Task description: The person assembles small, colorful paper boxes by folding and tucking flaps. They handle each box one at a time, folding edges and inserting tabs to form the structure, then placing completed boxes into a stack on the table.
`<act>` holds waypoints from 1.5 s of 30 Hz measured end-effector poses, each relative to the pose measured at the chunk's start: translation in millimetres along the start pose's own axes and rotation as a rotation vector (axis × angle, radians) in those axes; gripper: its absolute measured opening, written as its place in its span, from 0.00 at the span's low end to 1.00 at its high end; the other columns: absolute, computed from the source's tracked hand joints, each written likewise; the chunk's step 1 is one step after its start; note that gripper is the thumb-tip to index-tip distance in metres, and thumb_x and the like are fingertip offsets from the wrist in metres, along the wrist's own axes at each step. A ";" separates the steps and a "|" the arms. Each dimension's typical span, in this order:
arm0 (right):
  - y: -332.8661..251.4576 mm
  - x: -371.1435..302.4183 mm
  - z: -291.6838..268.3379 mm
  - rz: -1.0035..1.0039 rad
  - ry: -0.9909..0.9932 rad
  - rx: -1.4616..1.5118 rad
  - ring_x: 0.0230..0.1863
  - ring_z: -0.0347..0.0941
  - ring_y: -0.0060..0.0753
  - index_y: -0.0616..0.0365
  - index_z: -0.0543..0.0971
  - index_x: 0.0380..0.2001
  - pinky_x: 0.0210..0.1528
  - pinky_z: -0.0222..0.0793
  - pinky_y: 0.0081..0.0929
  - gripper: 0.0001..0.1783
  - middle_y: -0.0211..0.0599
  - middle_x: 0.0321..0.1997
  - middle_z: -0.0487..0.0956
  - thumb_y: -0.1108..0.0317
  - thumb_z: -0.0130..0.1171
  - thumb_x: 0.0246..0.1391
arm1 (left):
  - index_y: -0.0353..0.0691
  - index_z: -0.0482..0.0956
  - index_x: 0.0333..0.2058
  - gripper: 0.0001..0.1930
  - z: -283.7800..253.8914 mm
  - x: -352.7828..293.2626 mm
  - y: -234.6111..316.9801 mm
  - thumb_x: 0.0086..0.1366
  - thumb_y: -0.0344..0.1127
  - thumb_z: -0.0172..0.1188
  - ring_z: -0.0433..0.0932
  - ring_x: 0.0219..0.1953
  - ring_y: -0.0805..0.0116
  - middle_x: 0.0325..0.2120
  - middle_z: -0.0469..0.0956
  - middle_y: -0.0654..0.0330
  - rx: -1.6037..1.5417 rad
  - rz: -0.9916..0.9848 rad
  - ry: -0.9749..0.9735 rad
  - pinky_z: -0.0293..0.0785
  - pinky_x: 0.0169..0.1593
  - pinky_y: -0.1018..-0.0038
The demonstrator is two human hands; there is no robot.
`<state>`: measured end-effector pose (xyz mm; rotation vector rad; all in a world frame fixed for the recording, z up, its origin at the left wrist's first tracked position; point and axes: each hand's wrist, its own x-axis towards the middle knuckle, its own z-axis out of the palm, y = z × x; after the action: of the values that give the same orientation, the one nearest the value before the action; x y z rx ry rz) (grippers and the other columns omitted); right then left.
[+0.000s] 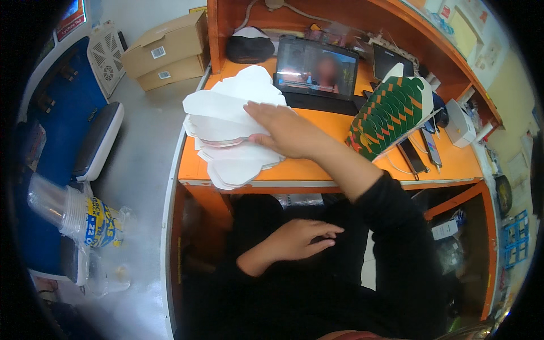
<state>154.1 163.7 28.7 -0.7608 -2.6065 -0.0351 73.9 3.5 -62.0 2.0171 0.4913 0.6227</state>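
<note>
A stack of white die-cut cardboard blanks (226, 110) lies spread at the left of the orange desk, some overhanging its front edge. My right hand (283, 130) rests on the stack's right side, fingers stretched out over the top sheet and thumb at the layers' edge. My left hand (294, 241) hovers over my lap, below the desk edge, with nothing in it; its thumb is apart from the loosely stretched fingers. To the right of my right forearm stands a row of nested green patterned cardboard boxes (385, 119) with orange stripes and white inner sides.
A tablet (316, 67) playing a video stands behind the blanks, beside a black-and-white cap (250, 45). Phones (412, 156) with cables lie at the right. Left of the desk are brown cartons (164, 48) and a sleeve of plastic cups (85, 215). Orange shelving (374, 14) borders the back.
</note>
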 end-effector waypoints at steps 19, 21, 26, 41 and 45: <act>-42.6 -102.8 -46.1 0.426 0.487 1.072 0.36 0.73 0.18 0.63 0.79 0.43 0.39 0.69 0.21 0.13 0.31 0.36 0.81 0.65 0.59 0.61 | 0.41 0.71 0.59 0.19 -6.6 -68.3 -60.7 0.72 0.38 0.52 0.77 0.53 0.63 0.51 0.78 0.53 -0.314 -0.313 0.310 0.72 0.56 0.71; -45.5 -145.5 -52.9 0.486 0.526 0.999 0.36 0.73 0.18 0.64 0.78 0.43 0.39 0.69 0.20 0.13 0.30 0.37 0.82 0.66 0.60 0.60 | 0.36 0.68 0.60 0.31 -6.0 -72.3 -66.2 0.71 0.58 0.45 0.74 0.57 0.61 0.55 0.75 0.51 -0.718 -0.298 0.354 0.67 0.61 0.66; -50.1 -207.1 -49.9 0.699 0.352 0.598 0.32 0.77 0.22 0.66 0.79 0.38 0.38 0.72 0.23 0.11 0.40 0.30 0.83 0.68 0.61 0.58 | 0.29 0.59 0.65 0.50 -40.0 -57.8 -10.3 0.63 0.75 0.38 0.68 0.62 0.54 0.59 0.69 0.46 -1.338 0.053 0.115 0.60 0.65 0.59; -124.6 -246.1 -8.1 0.528 0.199 0.183 0.62 0.69 0.48 0.53 0.76 0.56 0.65 0.56 0.48 0.28 0.39 0.61 0.75 0.58 0.64 0.52 | 0.37 0.62 0.61 0.25 44.3 -29.5 1.4 0.67 0.33 0.58 0.73 0.57 0.65 0.56 0.72 0.56 -1.087 -0.481 -0.052 0.68 0.61 0.68; -124.7 -258.5 -13.6 0.499 0.168 0.400 0.56 0.75 0.41 0.53 0.81 0.48 0.61 0.63 0.43 0.20 0.36 0.50 0.82 0.59 0.63 0.53 | 0.34 0.67 0.58 0.24 60.5 -32.4 -12.5 0.66 0.35 0.60 0.78 0.52 0.63 0.52 0.75 0.52 -1.383 -0.521 -0.078 0.74 0.56 0.67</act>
<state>291.3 -75.6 -51.8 -1.1645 -2.1021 0.5258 83.7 -49.3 -106.6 0.5609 0.3411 0.3547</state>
